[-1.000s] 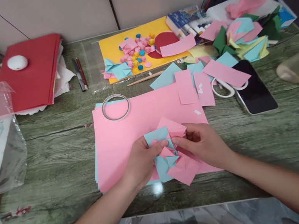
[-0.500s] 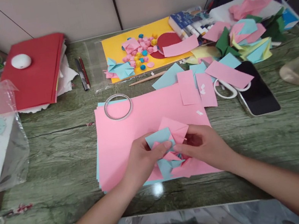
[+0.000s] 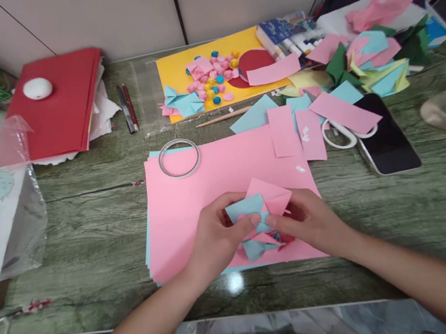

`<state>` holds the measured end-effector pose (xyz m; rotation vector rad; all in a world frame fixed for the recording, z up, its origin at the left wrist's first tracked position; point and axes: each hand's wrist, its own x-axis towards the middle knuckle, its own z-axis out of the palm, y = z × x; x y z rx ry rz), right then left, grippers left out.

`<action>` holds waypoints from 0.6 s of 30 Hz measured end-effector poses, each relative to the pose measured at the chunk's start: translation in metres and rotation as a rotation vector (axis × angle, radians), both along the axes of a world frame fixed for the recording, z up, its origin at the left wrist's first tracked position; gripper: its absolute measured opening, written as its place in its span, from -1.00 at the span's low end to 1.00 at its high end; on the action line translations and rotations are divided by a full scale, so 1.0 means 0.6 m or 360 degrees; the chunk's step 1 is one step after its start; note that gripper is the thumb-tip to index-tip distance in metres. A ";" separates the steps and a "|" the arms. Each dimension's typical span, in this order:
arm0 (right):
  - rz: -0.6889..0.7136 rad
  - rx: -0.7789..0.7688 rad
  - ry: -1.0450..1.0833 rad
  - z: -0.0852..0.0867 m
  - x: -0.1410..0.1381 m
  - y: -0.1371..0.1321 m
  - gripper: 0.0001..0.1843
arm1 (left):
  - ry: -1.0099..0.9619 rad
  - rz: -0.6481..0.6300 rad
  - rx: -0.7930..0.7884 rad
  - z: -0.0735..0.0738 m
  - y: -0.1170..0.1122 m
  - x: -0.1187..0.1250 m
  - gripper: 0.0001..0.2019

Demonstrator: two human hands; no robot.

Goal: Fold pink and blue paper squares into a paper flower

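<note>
Both hands hold a folded pink and blue paper piece point(image 3: 246, 206) above a stack of pink and blue sheets point(image 3: 186, 202). My left hand point(image 3: 220, 234) is closed on its blue side, thumb pressing the front near the middle. From the other side my right hand point(image 3: 312, 220) grips it, thumb against the centre and the other fingers behind, partly hidden. The two thumb tips nearly meet. Pink and blue folded flaps stick out above and below the thumbs. A roll of tape point(image 3: 179, 158) lies on the stack's far left, and a pink paper strip point(image 3: 283, 131) on its far right.
White-handled scissors point(image 3: 340, 134) lie partly under a pink strip, beside a phone point(image 3: 387, 132). Behind are a yellow sheet point(image 3: 172, 72) with small coloured paper balls, markers point(image 3: 291, 42) and folded paper pieces point(image 3: 376, 56). Red paper point(image 3: 55, 122) bearing a white mouse point(image 3: 37, 88) lies back left.
The hands and the folded paper have shifted slightly to the right over the stack. The thumbs still press at its middle, and the view has moved a little.
</note>
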<state>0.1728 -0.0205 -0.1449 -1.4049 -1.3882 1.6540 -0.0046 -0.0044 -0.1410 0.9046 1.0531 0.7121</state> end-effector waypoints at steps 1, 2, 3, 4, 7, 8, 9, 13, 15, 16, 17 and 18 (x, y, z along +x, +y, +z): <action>0.0025 -0.0014 0.0028 0.002 0.000 0.000 -0.83 | -0.0037 -0.0011 -0.0012 -0.001 -0.001 0.001 -0.77; 0.0035 -0.0020 0.0055 0.004 0.000 0.000 -0.84 | -0.0059 -0.0021 -0.0022 -0.001 -0.003 0.002 -0.77; 0.0033 -0.0024 0.0089 0.005 -0.001 0.000 -0.85 | -0.0070 -0.0027 -0.0026 -0.002 -0.004 0.002 -0.77; 0.0019 -0.0031 0.0130 0.005 -0.001 0.000 -0.86 | -0.0073 -0.0033 -0.0027 -0.002 -0.005 0.003 -0.78; -0.0036 -0.0051 0.0212 0.003 -0.003 -0.001 -0.86 | -0.0081 -0.0042 -0.0029 -0.002 -0.005 0.004 -0.80; -0.0035 -0.0050 0.0200 0.002 -0.003 -0.001 -0.86 | -0.0084 -0.0034 -0.0029 -0.002 -0.005 0.004 -0.80; -0.0026 -0.0046 0.0162 0.001 -0.002 -0.001 -0.85 | -0.0076 -0.0016 -0.0025 -0.002 -0.005 0.004 -0.80; 0.0090 -0.0018 0.0035 0.001 -0.001 0.003 -0.76 | 0.0044 0.0089 0.0042 0.000 -0.004 0.003 -0.81; 0.0113 -0.0061 0.0102 0.002 -0.003 0.004 -0.71 | 0.0075 0.0118 0.0049 0.000 -0.004 0.003 -0.81; 0.0104 -0.0095 0.0142 0.002 -0.004 0.005 -0.69 | 0.0077 0.0121 0.0043 0.000 -0.004 0.002 -0.82; 0.0080 -0.0122 0.0165 0.002 -0.004 0.005 -0.66 | 0.0073 0.0117 0.0036 0.000 -0.003 0.002 -0.82; 0.0062 -0.0137 0.0171 0.002 -0.005 0.004 -0.65 | 0.0065 0.0106 0.0030 0.000 -0.002 0.002 -0.82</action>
